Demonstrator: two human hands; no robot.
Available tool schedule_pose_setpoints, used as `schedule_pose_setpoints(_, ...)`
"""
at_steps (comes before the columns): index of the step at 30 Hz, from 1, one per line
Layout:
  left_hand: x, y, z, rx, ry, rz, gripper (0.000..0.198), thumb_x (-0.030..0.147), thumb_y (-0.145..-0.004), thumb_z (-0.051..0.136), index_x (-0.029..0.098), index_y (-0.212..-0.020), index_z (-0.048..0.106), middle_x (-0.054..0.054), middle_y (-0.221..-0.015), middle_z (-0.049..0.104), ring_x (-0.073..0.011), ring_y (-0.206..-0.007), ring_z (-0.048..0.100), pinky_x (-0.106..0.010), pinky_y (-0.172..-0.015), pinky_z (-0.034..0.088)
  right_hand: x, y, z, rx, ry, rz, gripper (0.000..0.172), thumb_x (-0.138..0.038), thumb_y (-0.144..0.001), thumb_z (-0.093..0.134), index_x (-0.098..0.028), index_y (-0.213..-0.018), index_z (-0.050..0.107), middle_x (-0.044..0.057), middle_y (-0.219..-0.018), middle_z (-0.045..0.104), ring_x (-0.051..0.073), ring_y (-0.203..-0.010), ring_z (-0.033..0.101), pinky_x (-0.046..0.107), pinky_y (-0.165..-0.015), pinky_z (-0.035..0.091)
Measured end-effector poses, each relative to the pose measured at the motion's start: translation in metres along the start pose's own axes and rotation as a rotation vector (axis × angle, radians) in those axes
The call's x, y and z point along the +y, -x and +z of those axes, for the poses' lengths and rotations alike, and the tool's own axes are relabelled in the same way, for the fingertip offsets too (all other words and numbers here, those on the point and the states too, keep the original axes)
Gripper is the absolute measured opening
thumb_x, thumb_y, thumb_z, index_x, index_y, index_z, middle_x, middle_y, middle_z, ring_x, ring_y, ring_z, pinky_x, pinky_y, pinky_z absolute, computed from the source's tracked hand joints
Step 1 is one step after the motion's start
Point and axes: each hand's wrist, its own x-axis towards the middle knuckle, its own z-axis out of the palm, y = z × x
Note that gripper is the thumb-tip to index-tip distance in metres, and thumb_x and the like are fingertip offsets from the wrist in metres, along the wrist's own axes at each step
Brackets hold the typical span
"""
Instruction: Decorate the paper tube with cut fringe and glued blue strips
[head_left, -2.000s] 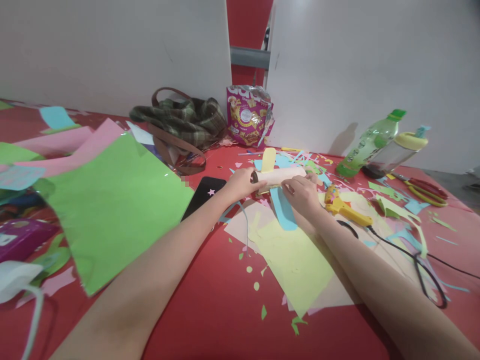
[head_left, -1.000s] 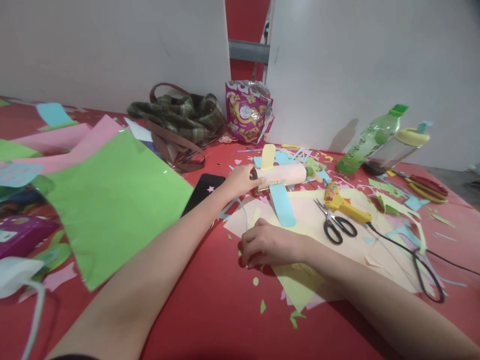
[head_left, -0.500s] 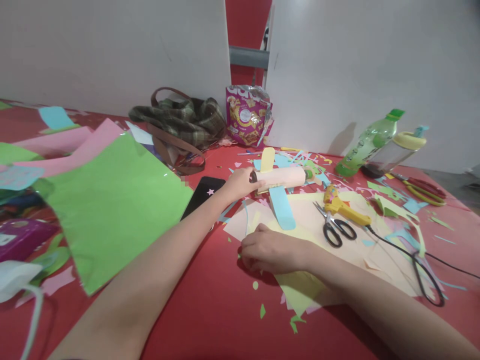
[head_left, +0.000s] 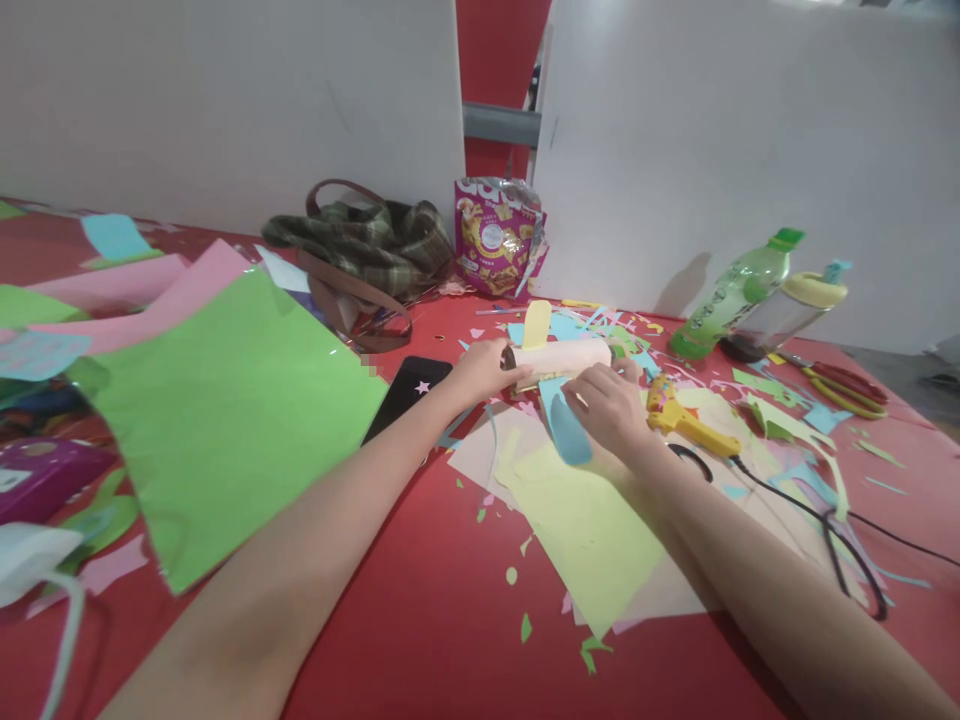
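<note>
left hand [head_left: 484,370] grips end of pale pink paper-wrapped cardboard tube [head_left: 561,356], keeps it lying flat on red table [head_left: 420,600]; right hand [head_left: 609,405], fingers curled, pinches blue paper wing [head_left: 564,425] against tube underside; yellow glue gun [head_left: 684,415] parked just right

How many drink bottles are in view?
2: a green-capped bottle and, touching it on the right, a yellow-lidded bottle, both far right by the wall. Others may be hidden.
</note>
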Motion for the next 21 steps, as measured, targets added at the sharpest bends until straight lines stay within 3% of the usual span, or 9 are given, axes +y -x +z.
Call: schedule_pose_setpoints(21, -0.002, 0.0, 0.002, 0.021, -0.004, 0.006, 0.043, 0.048, -0.067, 0.05, 0.014, -0.094, 0.052, -0.009, -0.085, 0.061, -0.0197, -0.077, 0.056, -0.027, -0.063, 0.041, 0.006, 0.007, 0.019, 0.051, 0.045, 0.027, 0.022, -0.012, -0.076, 0.044, -0.018, -0.06, 0.057, 0.0, -0.056, 0.057, 0.012, -0.061, 0.047, 0.033, -0.072, 0.02)
